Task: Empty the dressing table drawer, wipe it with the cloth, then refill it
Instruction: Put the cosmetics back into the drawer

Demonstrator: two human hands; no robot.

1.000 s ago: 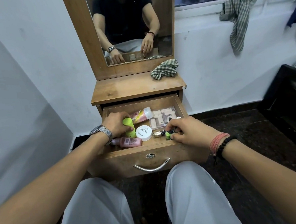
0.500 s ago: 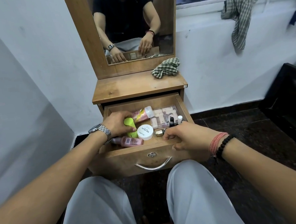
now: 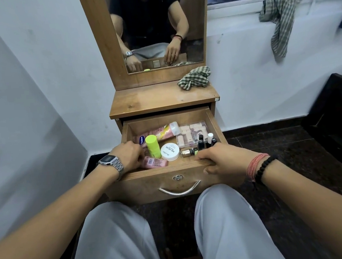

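Note:
The dressing table's drawer (image 3: 169, 168) is pulled open above my knees. Inside it are an upright lime-green tube (image 3: 152, 146), a white round jar (image 3: 169, 151), a long pink tube (image 3: 163, 132) lying at the back, a small pink bottle (image 3: 156, 162), a clear box of pink pieces (image 3: 191, 134) and several nail polish bottles (image 3: 201, 141). My left hand (image 3: 128, 157) is in the drawer's left side, its curled fingers at the small pink bottle's end and hidden from view. My right hand (image 3: 221, 161) grips the drawer's front edge. A checked cloth (image 3: 195, 78) lies crumpled on the table top (image 3: 154, 99).
A mirror (image 3: 156, 26) stands behind the table top. A second checked cloth (image 3: 280, 14) hangs from the window bars at the right. Dark furniture (image 3: 335, 113) stands on the right; a white wall is close on the left. My knees are under the drawer.
My left hand has let go of the lime-green tube and slid left to the small pink bottle. My right hand moved from the small bottles onto the drawer's front edge.

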